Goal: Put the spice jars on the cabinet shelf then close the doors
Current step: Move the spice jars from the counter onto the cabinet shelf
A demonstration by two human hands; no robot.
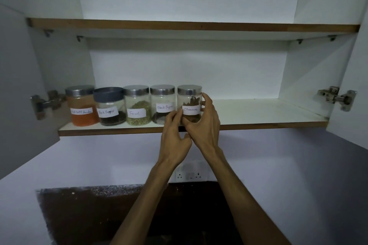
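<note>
Several labelled glass spice jars stand in a row at the left of the lower cabinet shelf [258, 109]. From the left: a red chilli powder jar [81, 105], a dark-lidded black pepper jar [109, 105], a fennel jar [137, 105], a second black pepper jar [162, 103], and a cinnamon jar [190, 101]. My right hand [205, 123] curls round the cinnamon jar's right side and front. The fingertips of my left hand [175, 137] touch the jar's lower left, between it and the second black pepper jar. Both cabinet doors are open.
The left door [18, 85] and right door [354, 89] swing outward, with metal hinges [336, 97] showing inside. An upper shelf [179, 26] holds nothing visible. Below are a wall socket [189, 175] and a dark speckled countertop [99, 215].
</note>
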